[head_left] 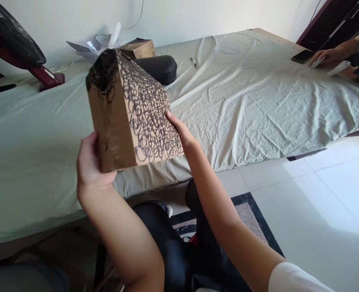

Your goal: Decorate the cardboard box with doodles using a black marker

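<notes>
A brown cardboard box (151,125) is held up in front of me, tilted, above the near edge of the cloth-covered table. Dark looping scribbles cover its right-hand face, and one upper corner is coloured solid black. My left hand (91,164) grips the box's lower left edge from beneath, with some fingers hidden behind and under it. On the opposite side, my right hand (181,132) presses against the scribbled face, thumb showing and the other fingers out of sight. Behind the box lies a black hard case (159,69), partly covered by it.
A second cardboard box (142,48) and clear plastic wrapping (97,44) stand by the wall. A pen (194,62) lies on the wrinkled cloth (243,93). At left is a dark red fan (18,36). Another person's hand (325,56) rests near a phone (303,56) at far right.
</notes>
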The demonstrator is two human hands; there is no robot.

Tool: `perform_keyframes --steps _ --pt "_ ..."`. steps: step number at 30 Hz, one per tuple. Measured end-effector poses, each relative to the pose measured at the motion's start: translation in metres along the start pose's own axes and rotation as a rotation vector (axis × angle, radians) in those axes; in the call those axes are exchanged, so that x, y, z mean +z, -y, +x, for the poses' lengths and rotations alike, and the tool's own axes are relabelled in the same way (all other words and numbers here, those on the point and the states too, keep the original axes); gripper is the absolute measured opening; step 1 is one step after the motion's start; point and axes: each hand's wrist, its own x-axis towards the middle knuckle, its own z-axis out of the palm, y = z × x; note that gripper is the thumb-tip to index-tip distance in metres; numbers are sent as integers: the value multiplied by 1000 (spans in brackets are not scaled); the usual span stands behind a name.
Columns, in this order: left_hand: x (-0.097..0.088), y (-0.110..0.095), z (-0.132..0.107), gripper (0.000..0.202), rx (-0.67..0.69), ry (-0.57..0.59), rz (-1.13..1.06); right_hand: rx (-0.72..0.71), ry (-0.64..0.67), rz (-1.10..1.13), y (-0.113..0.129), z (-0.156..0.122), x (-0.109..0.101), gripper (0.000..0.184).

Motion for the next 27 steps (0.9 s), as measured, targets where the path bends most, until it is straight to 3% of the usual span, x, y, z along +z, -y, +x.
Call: perform_keyframes --steps 2,4,7,9,12,16,18,21,27 --pt "-5 6 5 75 -60 -53 36 -29 -36 -49 0 0 -6 51" --pt "-11 11 8 90 -39 -52 160 -134 -49 -148 -1 1 -12 52" --pt "-17 16 8 79 60 -34 402 -317 -32 -330 -6 4 -16 71" --pt "-16 17 7 73 121 -81 480 -395 -27 -407 -10 7 -15 80" --pt "-11 15 6 72 98 -122 332 -446 -42 -471 -15 11 -9 89" --pt "-9 6 3 82 59 54 116 -451 -80 -562 -14 12 -4 86" --pt "-10 3 0 86 119 136 159 -492 -49 -579 -14 13 -5 83" --pt "-15 5 -1 100 143 150 266 -568 6 -582 -16 15 -9 81" --pt "-27 10 2 89 96 159 337 -551 -13 -636 -21 18 -11 83"
